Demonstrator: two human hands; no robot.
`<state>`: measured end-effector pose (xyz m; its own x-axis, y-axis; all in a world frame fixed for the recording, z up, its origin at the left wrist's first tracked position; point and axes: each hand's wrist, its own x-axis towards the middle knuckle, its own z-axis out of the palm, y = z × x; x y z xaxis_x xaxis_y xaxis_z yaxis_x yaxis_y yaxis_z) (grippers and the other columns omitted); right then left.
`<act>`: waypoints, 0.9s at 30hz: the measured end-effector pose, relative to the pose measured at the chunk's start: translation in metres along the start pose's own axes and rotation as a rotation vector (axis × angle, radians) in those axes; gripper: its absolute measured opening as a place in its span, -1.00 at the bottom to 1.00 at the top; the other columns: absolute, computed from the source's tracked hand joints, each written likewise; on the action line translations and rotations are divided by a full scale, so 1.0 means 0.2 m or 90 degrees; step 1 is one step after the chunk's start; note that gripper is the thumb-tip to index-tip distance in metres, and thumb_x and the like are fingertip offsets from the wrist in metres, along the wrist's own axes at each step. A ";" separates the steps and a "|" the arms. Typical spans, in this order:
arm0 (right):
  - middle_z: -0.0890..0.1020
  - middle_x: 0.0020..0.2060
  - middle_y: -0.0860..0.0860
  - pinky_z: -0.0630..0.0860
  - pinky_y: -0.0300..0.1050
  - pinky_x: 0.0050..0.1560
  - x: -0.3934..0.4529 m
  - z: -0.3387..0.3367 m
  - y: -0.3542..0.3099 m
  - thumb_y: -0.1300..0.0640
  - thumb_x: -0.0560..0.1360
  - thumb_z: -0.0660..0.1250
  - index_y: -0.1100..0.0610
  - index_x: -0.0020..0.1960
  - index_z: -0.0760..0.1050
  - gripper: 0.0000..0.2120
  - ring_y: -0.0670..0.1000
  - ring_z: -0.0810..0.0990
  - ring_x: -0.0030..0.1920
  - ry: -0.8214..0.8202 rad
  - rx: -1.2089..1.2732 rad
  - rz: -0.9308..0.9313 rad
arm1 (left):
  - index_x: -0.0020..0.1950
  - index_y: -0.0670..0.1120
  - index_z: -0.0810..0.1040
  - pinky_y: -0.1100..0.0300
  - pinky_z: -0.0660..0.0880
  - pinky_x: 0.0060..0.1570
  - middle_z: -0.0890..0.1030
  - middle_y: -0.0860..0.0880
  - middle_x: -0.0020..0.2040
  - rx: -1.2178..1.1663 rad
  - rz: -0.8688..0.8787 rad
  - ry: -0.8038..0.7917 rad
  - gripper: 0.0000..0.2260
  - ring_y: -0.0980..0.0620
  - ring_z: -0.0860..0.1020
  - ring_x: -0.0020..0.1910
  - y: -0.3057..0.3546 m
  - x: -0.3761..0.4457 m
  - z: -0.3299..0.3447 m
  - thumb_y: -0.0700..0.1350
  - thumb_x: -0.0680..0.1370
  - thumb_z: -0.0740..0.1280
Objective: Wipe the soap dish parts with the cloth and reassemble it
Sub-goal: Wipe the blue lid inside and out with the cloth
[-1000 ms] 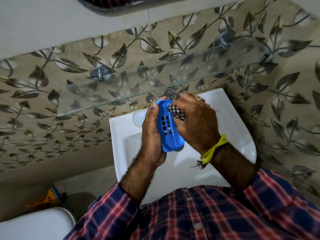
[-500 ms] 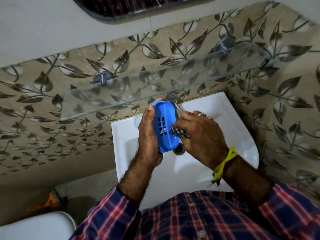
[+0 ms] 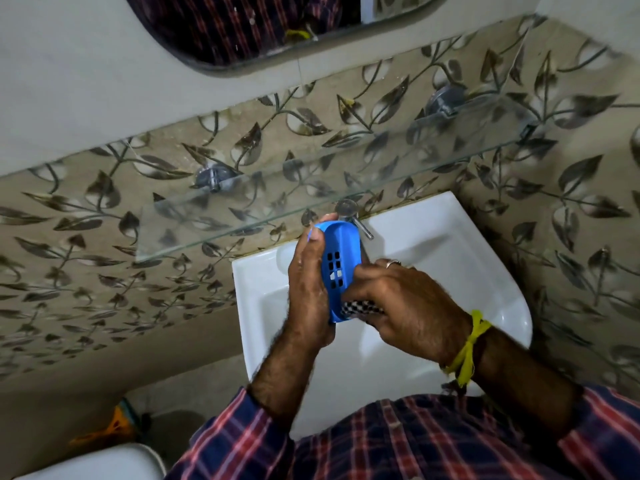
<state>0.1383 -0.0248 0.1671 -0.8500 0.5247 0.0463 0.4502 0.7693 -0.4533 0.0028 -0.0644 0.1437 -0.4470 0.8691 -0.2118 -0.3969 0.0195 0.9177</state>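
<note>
My left hand (image 3: 308, 289) grips a blue oval soap dish part (image 3: 341, 261) with several square drain holes, holding it on edge above the sink. My right hand (image 3: 405, 310) holds a black-and-white checked cloth (image 3: 362, 310) bunched against the lower end of the blue part. Most of the cloth is hidden under my fingers. No other soap dish part shows.
A white sink (image 3: 467, 258) lies below my hands, its chrome tap (image 3: 353, 216) just behind the dish. A glass shelf (image 3: 277, 209) juts from the leaf-patterned wall above. A mirror (image 3: 263, 26) hangs higher up. Something white (image 3: 86, 462) and an orange thing (image 3: 110, 431) sit at lower left.
My right hand has slid the cloth from the top of the blue part down to its lower end. My left hand keeps holding the part.
</note>
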 end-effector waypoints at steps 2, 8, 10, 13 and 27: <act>0.58 -0.03 -0.08 0.45 -0.04 -0.16 0.00 -0.01 0.02 0.25 0.45 0.38 -0.10 0.09 0.61 -0.68 0.11 0.53 -0.04 0.016 -0.055 0.009 | 0.28 0.06 0.60 -0.24 0.50 0.11 0.66 -0.15 0.08 0.005 0.004 -0.009 -0.50 -0.19 0.57 0.00 0.00 0.00 0.01 0.29 0.45 0.29; 0.58 -0.02 -0.08 0.50 0.04 -0.08 0.05 0.04 0.05 0.24 0.45 0.39 -0.09 0.08 0.63 -0.70 0.09 0.51 -0.03 0.059 0.039 0.021 | 0.20 0.06 0.62 -0.15 0.48 0.03 0.65 -0.13 0.03 0.053 0.072 0.000 -0.56 -0.17 0.57 -0.02 0.04 0.04 0.02 0.27 0.46 0.28; 0.57 -0.05 -0.07 0.49 0.04 -0.10 0.05 0.06 0.05 0.22 0.45 0.39 -0.08 0.07 0.63 -0.72 0.07 0.50 -0.05 0.057 0.072 -0.005 | 0.20 0.07 0.61 -0.17 0.46 0.00 0.63 -0.12 0.02 0.085 0.107 -0.005 -0.59 -0.18 0.54 -0.04 0.05 0.05 0.01 0.26 0.49 0.26; 0.58 -0.10 -0.07 0.45 -0.02 -0.19 0.06 0.07 0.11 0.19 0.43 0.21 -0.11 0.00 0.64 -0.68 0.07 0.51 -0.12 0.056 -0.047 -0.077 | 0.21 0.08 0.59 -0.10 0.54 -0.02 0.66 -0.04 0.03 0.156 0.155 -0.003 -0.62 -0.08 0.59 -0.03 0.03 0.05 0.00 0.22 0.52 0.22; 0.56 -0.15 -0.11 0.51 -0.02 -0.10 0.05 0.12 0.28 0.18 0.45 0.34 -0.09 -0.01 0.66 -0.77 0.03 0.56 -0.11 0.237 0.065 0.037 | 0.30 0.05 0.54 -0.21 0.52 0.22 0.60 -0.23 0.25 0.059 0.082 0.046 -0.46 -0.27 0.58 0.22 0.00 0.09 -0.08 0.08 0.35 0.58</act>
<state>0.1493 0.0147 0.1195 -0.6582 0.6771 0.3292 0.4490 0.7040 -0.5502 -0.0180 -0.0567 0.1350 -0.5469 0.8299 -0.1104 -0.2580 -0.0417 0.9652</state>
